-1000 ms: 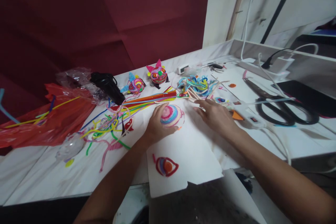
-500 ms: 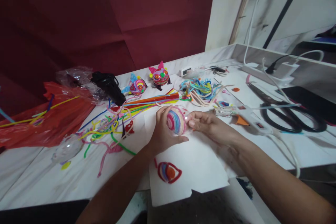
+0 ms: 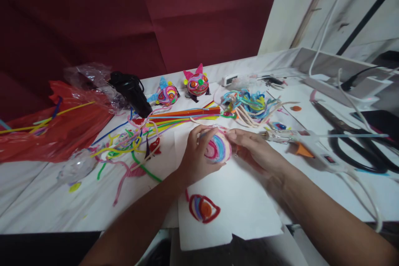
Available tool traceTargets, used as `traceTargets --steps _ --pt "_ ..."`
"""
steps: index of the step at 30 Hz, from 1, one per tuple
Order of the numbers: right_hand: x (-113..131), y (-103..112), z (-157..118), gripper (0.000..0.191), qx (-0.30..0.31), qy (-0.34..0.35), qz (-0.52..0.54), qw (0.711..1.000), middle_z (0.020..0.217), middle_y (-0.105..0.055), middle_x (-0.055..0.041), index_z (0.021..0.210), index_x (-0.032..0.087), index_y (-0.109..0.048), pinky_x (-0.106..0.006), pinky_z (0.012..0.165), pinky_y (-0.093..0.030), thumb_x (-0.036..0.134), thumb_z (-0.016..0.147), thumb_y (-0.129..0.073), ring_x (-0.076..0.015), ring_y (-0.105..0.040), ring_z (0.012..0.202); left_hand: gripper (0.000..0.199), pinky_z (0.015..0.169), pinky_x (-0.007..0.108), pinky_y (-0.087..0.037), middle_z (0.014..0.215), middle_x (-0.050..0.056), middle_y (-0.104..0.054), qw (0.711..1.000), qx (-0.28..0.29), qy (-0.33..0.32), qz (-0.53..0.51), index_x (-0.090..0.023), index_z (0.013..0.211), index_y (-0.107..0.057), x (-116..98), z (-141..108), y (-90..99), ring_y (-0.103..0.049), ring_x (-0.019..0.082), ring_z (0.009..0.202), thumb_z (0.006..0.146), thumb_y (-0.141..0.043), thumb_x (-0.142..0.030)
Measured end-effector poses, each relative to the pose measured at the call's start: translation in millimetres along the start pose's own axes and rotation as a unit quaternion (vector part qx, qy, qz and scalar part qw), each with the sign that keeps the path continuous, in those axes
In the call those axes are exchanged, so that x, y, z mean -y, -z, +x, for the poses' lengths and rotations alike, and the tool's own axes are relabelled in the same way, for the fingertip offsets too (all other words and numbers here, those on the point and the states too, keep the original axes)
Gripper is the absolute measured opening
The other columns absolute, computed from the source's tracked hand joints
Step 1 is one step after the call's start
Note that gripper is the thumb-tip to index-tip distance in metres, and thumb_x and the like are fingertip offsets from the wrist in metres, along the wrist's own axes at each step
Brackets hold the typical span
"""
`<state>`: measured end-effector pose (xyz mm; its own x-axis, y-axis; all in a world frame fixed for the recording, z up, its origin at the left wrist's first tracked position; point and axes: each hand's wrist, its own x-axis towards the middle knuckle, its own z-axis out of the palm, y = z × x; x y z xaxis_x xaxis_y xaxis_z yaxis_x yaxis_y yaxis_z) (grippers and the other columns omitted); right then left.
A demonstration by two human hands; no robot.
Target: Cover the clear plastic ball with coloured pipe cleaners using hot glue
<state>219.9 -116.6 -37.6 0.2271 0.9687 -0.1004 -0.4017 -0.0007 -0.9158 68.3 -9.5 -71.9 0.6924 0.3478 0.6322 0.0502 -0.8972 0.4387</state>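
Observation:
Between my hands, above a white sheet of paper [image 3: 249, 208], is a clear ball [image 3: 217, 146] covered in part by coiled pink, blue and cream pipe cleaners. My left hand [image 3: 197, 153] wraps round its left side, thumb underneath. The fingers of my right hand [image 3: 254, 145] are bent against the ball's right edge; their tips are partly hidden. Below, on the paper, lies an eye shape [image 3: 204, 208] made of red, blue and white pipe cleaner with an orange disc. Two finished-looking ornaments with ears, one pink [image 3: 197, 83] and one blue-eared [image 3: 167, 93], stand behind.
Straight pipe cleaners [image 3: 193, 113] lie behind the ball, with a tangled bunch [image 3: 249, 106] to their right. A glue gun [image 3: 324, 151] and large black scissors [image 3: 349, 137] are at the right. At left are a red plastic bag [image 3: 62, 129], loose pipe cleaners [image 3: 124, 145] and a black object [image 3: 131, 93].
The ball has turned in my hands, so the coil faces me more. My right fingers have shifted from pinching its clear edge to bending against its side. The view has swung slightly.

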Motion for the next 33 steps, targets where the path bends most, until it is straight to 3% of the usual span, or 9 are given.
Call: traceTargets --steps 8,23,28,31,33 --pt "0 3 -3 0.027 0.009 -0.018 -0.004 1.000 0.072 -0.063 0.0007 0.074 0.023 -0.062 -0.032 0.073 -0.047 0.045 0.071 -0.078 -0.0168 -0.057 0.070 0.094 0.100 0.045 -0.049 0.133 0.013 -0.038 1.000 0.017 -0.007 0.004 -0.031 0.142 -0.035 -2 -2 -1.3 -0.045 0.032 0.127 0.061 -0.084 -0.032" --pt "-3 9 -3 0.019 0.007 -0.035 0.055 0.998 0.067 -0.062 0.0011 0.069 0.022 -0.066 -0.027 0.060 -0.044 0.031 0.066 -0.082 -0.0136 -0.054 0.062 0.096 0.105 0.049 -0.044 0.129 0.011 -0.039 1.000 0.000 -0.007 -0.003 -0.032 0.139 -0.038 -3 -2 -8.6 -0.048 0.032 0.122 0.056 -0.087 -0.029" --pt "-5 9 -2 0.021 0.030 -0.023 0.025 0.999 0.076 -0.066 -0.0003 0.075 0.023 -0.067 -0.031 0.074 -0.048 0.040 0.072 -0.079 -0.0163 -0.059 0.072 0.098 0.102 0.045 -0.047 0.127 0.011 -0.036 1.000 0.018 0.024 0.003 -0.030 0.138 -0.041 -4 0 -7.3 -0.048 0.032 0.121 0.052 -0.088 -0.029" --pt "-1 14 -5 0.033 -0.042 0.048 -0.077 0.995 0.078 -0.067 -0.0012 0.082 0.022 -0.069 -0.033 0.075 -0.048 0.053 0.072 -0.076 -0.0175 -0.060 0.074 0.096 0.103 0.046 -0.046 0.124 0.009 -0.037 0.999 0.016 0.031 0.013 -0.028 0.134 -0.045 -5 2 -4.5 -0.049 0.031 0.119 0.050 -0.089 -0.029" --pt "6 21 -11 0.037 -0.122 0.112 -0.160 0.973 0.078 -0.068 -0.0017 0.083 0.022 -0.069 -0.032 0.073 -0.049 0.056 0.070 -0.076 -0.0178 -0.062 0.075 0.093 0.104 0.047 -0.044 0.124 0.009 -0.037 0.999 0.015 0.031 0.018 -0.028 0.134 -0.045 -6 2 -2.8 -0.049 0.030 0.119 0.051 -0.088 -0.028"
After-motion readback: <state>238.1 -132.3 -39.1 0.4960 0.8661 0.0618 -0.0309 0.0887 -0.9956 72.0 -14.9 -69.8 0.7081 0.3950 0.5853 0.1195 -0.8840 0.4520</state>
